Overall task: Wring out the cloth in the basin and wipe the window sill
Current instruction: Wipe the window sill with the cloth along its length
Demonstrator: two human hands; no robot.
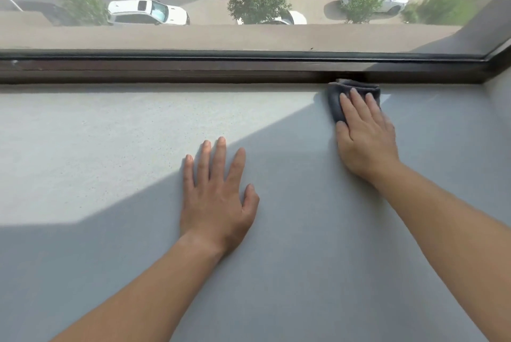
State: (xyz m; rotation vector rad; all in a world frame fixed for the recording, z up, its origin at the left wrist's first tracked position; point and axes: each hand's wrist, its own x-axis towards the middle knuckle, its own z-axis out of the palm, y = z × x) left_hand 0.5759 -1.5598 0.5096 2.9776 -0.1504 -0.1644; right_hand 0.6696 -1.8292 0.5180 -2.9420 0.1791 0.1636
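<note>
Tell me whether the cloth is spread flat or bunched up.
Bunched. The cloth lies folded in a thick wad under the right hand, its layered edges showing against the window frame.

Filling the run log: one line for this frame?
phase: wiping | right hand: flat on cloth, at sill back edge by frame | left hand: flat on sill, empty | basin: not in view

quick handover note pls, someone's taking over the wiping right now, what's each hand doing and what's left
Right hand: flat on the dark cloth, pressing it onto the sill at the far edge, right up against the window frame.
Left hand: empty, palm down on the sill nearer the middle, bracing.
Basin: not in view.
Done: cloth is out of the basin and wiping is under way at the right rear.
Left: cannot tell which parts are already wiped; the sunlit left stretch looks speckled, so probably cover that.
</note>
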